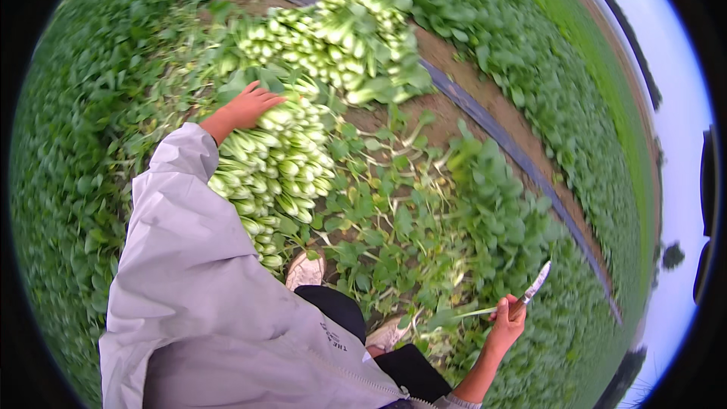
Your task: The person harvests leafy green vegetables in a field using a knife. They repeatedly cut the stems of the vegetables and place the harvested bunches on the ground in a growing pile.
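Note:
My left hand (248, 107) rests with its fingers apart on the upper left edge of a pile of cut leafy greens (289, 153) with pale stems, laid in rows on the ground. My right hand (505, 324), at the lower right, is closed around the wooden handle of a knife (537, 283), blade pointing up and away from me. A thin green leaf stalk (476, 312) also sticks out of the right hand. Another heap of cut greens (346, 40) lies beyond the first pile.
Loose leaves (375, 221) litter the soil between the piles and standing greens (500, 204) at the right. A dark flat hose or strip (494, 125) runs across the field. My shoes (306, 270) are beside the nearer pile. Dense greens (68, 182) grow at the left.

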The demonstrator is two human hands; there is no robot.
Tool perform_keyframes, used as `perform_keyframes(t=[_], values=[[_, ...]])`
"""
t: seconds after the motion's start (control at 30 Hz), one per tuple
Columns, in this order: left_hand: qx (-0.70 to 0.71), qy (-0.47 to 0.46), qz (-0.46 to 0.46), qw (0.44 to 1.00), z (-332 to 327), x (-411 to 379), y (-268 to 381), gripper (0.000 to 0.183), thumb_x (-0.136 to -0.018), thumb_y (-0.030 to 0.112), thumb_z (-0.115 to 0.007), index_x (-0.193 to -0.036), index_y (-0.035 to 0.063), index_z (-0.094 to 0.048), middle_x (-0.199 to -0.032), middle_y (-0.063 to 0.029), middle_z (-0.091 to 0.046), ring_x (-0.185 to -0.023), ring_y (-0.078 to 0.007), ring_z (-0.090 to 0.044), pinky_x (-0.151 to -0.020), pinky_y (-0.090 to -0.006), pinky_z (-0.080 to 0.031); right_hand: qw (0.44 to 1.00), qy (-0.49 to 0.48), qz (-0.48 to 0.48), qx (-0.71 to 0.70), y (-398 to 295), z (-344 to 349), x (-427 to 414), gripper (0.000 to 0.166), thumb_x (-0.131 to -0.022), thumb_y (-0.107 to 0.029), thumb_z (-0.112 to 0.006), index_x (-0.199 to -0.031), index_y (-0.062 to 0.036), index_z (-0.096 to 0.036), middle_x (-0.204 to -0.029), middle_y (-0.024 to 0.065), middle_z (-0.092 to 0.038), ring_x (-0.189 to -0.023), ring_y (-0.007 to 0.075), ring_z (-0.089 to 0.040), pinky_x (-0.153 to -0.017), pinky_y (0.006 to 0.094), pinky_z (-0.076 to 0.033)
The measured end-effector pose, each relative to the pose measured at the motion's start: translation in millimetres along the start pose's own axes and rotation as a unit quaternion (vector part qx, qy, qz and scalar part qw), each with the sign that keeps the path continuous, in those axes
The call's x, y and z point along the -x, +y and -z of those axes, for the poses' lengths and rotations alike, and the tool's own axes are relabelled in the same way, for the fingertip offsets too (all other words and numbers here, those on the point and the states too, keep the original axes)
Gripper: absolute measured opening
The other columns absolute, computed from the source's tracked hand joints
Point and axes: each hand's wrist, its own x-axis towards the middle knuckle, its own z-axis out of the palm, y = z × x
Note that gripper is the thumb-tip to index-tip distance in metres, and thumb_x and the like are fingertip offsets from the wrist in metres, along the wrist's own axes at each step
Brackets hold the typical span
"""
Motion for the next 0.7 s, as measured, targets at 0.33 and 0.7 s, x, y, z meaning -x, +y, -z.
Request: perform_keyframes(t=[0.33,0.7], values=[[0.084,0.039,-0.053,0.994,-3.3,-16.3,79.3,0.073,-0.061,0.001,-0.065,-0.129,0.0096,-0.040,-0.129,-0.0176,-0.044,-0.119,-0.0365,-0.040,-0.101,-0.0452,-0.030,0.769,0.224,-0.093,0.591,111.9,252.1,236.7,0.018,-0.073,-0.012,-0.066,-0.084,-0.0041,-0.054,-0.079,0.0160,-0.057,-0.070,0.0367,-0.055,-0.065,0.0445,-0.045],[0.153,-0.439,-0.450,0.763,-123.3,152.0,275.7,0.032,-0.072,0.027,-0.065,-0.101,0.0126,-0.064,-0.099,-0.0149,-0.064,-0.089,-0.0309,-0.062,-0.076,-0.0401,-0.049,0.852,0.439,-0.195,0.207,42.2,244.1,330.5,0.029,-0.081,-0.029,-0.065,-0.094,-0.0047,-0.058,-0.081,0.0069,-0.059,-0.072,0.0176,-0.055,-0.067,0.0320,-0.045]])
